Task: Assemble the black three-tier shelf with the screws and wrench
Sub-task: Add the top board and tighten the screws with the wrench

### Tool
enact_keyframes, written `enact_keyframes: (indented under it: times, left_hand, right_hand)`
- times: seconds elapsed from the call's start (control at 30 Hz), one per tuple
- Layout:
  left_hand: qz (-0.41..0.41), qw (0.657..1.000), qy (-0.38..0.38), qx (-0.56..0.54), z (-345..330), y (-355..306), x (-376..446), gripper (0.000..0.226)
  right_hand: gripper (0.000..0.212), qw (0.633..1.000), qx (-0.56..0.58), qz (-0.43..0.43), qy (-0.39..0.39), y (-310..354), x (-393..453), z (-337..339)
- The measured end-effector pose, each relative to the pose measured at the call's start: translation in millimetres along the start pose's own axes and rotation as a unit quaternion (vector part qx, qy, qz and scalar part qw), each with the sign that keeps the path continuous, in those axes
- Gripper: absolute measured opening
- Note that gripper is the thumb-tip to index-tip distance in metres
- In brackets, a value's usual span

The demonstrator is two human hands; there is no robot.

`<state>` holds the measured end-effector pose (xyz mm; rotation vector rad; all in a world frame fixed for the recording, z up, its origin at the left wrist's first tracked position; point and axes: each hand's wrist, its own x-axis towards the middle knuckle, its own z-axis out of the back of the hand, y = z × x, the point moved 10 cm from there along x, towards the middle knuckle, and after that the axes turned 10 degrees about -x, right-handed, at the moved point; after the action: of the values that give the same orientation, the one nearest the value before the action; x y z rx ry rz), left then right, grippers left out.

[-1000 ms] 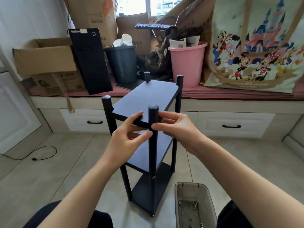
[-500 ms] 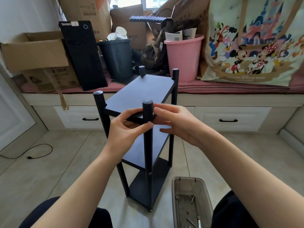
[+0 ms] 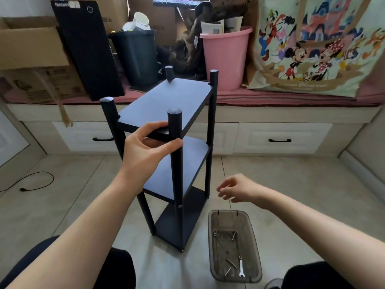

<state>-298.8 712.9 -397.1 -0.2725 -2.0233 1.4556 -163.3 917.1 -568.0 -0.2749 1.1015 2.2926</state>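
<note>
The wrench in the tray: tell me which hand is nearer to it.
Right. The right hand hangs loosely curled above the tray's far end, the wrench lying at its near end. The left hand is up at the shelf's top tier.

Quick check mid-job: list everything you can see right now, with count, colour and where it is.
shelf: 1, black, three tiers, upright on the floor, centre
tray: 1, smoky clear, on the floor right of the shelf
screws: several, silver, inside the tray
wrench: 1, silver, near end of the tray
pink bin: 1, on the bench behind
dark bin: 1, on the bench, left of the pink one
cardboard box: 1, brown, bench far left
cartoon bag: 1, multicoloured, bench right
cable: 1, black, floor left
left hand: grips the near post at the top tier
right hand: empty, above the tray
</note>
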Motion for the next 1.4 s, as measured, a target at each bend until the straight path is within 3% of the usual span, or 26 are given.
enact_keyframes:
  times: [0.23, 0.5, 0.83, 1.03, 1.23, 1.4]
  left_hand:
    - [-0.019, 1.000, 0.002, 0.016, -3.7, -1.7, 0.2, 0.037]
    - [-0.039, 0.998, 0.004, 0.047, -10.0, -5.0, -1.1, 0.037]
    - [-0.072, 0.995, 0.011, 0.062, -16.5, -4.1, 1.0, 0.035]
    - [-0.080, 0.994, 0.025, 0.066, -17.6, -3.2, 2.0, 0.033]
    - [-0.075, 0.995, 0.025, 0.068, -18.0, -3.6, 2.4, 0.032]
    - [-0.071, 0.995, 0.025, 0.064, -18.9, -3.4, 2.0, 0.033]
  right_hand:
    - [0.019, 0.990, -0.091, -0.100, 0.045, -107.2, 53.5, -83.5]
    - [0.021, 0.979, -0.119, -0.165, 0.024, -177.6, 98.3, -144.7]
    - [0.017, 0.981, -0.148, -0.118, 0.043, -202.2, 131.3, -191.6]
    - [0.018, 0.983, -0.123, -0.136, 0.012, -216.1, 142.9, -198.9]
    - [0.029, 0.977, -0.198, -0.073, -0.020, -209.1, 154.5, -200.4]
    - [0.041, 0.979, -0.196, -0.049, -0.033, -205.7, 152.7, -203.7]
